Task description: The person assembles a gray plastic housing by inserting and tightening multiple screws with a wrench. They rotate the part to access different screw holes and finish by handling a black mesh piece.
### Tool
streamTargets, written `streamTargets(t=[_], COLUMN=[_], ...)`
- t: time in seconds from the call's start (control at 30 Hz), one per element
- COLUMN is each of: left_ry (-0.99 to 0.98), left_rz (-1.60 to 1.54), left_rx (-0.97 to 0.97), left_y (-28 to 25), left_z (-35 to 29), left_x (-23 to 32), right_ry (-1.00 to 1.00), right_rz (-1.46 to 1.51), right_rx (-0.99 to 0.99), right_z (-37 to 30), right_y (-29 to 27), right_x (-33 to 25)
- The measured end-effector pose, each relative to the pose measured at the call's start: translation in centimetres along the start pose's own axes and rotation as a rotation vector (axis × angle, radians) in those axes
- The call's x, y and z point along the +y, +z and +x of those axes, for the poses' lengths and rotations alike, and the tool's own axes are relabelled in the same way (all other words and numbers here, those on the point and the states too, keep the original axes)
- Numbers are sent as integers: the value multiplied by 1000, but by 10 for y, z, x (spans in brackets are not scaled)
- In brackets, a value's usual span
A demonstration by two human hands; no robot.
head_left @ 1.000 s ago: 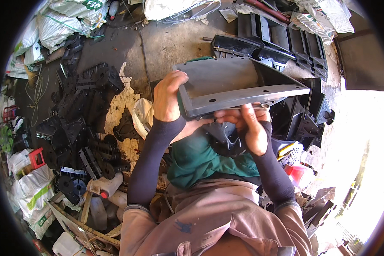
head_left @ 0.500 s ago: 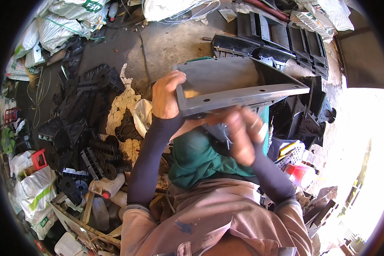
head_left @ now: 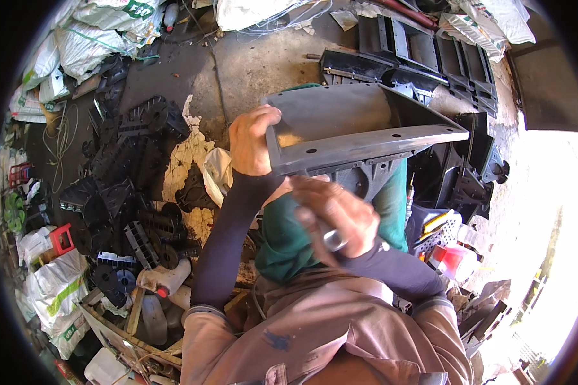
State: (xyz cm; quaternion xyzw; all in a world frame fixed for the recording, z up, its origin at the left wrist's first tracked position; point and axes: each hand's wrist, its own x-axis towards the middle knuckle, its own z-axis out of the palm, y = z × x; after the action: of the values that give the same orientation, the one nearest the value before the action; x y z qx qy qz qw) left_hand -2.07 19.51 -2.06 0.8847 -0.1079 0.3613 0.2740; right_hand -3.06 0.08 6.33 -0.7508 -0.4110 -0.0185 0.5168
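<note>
A dark grey, trough-shaped part (head_left: 366, 149) with a flange pierced by round holes rests tilted over my lap. My left hand (head_left: 250, 141) is closed around its left end, thumb side on the upper corner. Just below the front flange is my right hand (head_left: 340, 215), smeared by motion, with a shiny metal band on or at one finger. Its fingertips lie close under the part's lower left edge; whether they touch it or hold anything small cannot be made out. Black bracketed pieces with round openings (head_left: 366, 179) show beneath the flange.
Similar black trough parts (head_left: 408, 48) lie at the back right. Black plastic pieces (head_left: 103, 212) are heaped at left beside a wooden crate (head_left: 125, 343). White sacks (head_left: 87, 45) fill the far left. A basket of tools (head_left: 433, 228) and a red-and-clear container (head_left: 453, 260) stand to my right.
My right hand has swung left and slightly down beneath the part, uncovering the bracketed pieces there. My left hand keeps its hold, and the trough-shaped part has barely moved.
</note>
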Motion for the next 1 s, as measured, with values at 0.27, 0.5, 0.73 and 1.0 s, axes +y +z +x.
streamTargets(t=[0.27, 0.5, 0.73, 1.0], left_ry=[-94, -129, -37, -130], left_rz=[-113, -88, -48, -113], left_rx=[-9, -48, 29, 0], left_y=[-8, -8, 2, -6], left_z=[1, 3, 0, -2], left_x=[11, 14, -2, 11], right_ry=[640, 631, 307, 600], right_rz=[1018, 1139, 244, 848], right_rx=[293, 249, 72, 117], right_z=[-12, -13, 6, -16], right_y=[-19, -30, -1, -22], right_x=[38, 53, 3, 33])
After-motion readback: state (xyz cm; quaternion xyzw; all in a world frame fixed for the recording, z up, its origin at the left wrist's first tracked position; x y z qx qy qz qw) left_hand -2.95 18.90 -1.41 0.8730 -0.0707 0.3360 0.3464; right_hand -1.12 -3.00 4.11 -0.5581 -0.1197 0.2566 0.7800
